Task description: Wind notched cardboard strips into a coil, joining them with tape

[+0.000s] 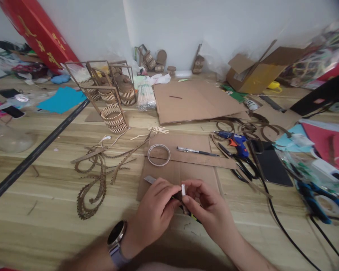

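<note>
Item, left hand (158,205), lower centre of the frame: you are pinching a dark brown piece (177,196) in a closed grip, its outline being mostly covered by your fingers.

Item, right hand (216,212), just right of it: you are clasping a small white piece (183,189) between thumb and forefinger. It is standing nearly upright at the fingertips, touching the grip and close beside the dark brown piece. You are probably using a tip hold because the piece is so small, and bringing both hands together to steady the two parts.

Item, cardboard sheet (197,175), centre: it is lying beneath your hands, likely shielding the wooden surface (53,226). A flat grey end (149,179) is poking out past your left hand, and a black-and-yellow object (195,217) is showing below the right (whether they are joined, you are hiding).

Item, ring (148,155) and pen (197,151): both are resting beyond your hands, on or over the sheet.

Item, blue glue gun (241,146) and black scissors (226,149), right of centre: they are sitting apart from the grip, presumably for easy reach.

Item, notched strips (103,177), left of centre: they are curling loosely, perhaps from their own springiness.
</note>
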Demonstrator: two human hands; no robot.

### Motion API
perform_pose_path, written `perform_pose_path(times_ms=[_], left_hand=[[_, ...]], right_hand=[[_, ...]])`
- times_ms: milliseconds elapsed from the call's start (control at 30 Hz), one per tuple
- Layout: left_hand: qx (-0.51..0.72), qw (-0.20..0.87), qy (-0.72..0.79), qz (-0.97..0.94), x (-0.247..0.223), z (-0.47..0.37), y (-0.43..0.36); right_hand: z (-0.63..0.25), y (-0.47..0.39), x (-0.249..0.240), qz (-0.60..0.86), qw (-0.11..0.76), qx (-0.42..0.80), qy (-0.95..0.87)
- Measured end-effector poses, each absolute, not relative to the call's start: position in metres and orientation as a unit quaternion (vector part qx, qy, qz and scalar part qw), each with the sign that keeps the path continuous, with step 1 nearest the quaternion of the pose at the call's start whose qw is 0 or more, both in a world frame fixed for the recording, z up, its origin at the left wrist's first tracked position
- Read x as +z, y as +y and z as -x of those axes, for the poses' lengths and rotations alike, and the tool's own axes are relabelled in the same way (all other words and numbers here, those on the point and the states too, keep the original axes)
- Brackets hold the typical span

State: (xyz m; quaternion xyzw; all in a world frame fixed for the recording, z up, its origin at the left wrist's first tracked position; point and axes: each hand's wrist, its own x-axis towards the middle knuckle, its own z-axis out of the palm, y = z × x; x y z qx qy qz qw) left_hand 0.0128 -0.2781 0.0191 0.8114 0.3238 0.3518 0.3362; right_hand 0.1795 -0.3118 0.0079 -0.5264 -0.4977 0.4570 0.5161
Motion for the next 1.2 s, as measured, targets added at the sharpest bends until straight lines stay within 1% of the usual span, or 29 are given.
perform_pose_path(times_ms=[100,200,267,333,567,700,867,1000,1200], left_hand=[[0.354,0.338,0.323,-0.81,0.02,-0.013,-0.278],[0.356,0.341,0.32,-0.809,0.021,-0.014,-0.278],[0.354,0.351,0.322,-0.805,0.021,-0.014,-0.278],[0.35,0.367,0.33,-0.796,0.022,-0.013,-0.277],[0.288,0.465,0.359,-0.756,0.035,-0.009,-0.276],[0.289,0.514,0.386,-0.709,0.036,-0.01,-0.276],[0.306,0.652,0.425,-0.548,0.03,-0.011,-0.271],[0.315,0.734,0.406,-0.444,0.027,-0.011,-0.267],[0.319,0.811,0.338,-0.357,0.023,-0.014,-0.264]], right_hand=[[-0.179,-0.314,0.008,0.525,0.537,0.42,-0.51],[-0.181,-0.316,0.009,0.512,0.557,0.334,-0.561],[-0.183,-0.316,0.01,0.495,0.542,0.288,-0.615],[-0.184,-0.316,0.011,0.484,0.524,0.267,-0.647],[-0.183,-0.314,0.014,0.481,0.517,0.176,-0.686],[-0.181,-0.315,0.015,0.473,0.502,0.145,-0.709],[-0.182,-0.315,0.017,0.473,0.479,0.182,-0.717],[-0.186,-0.315,0.019,0.486,0.451,0.23,-0.712],[-0.189,-0.314,0.021,0.477,0.404,0.401,-0.67]])
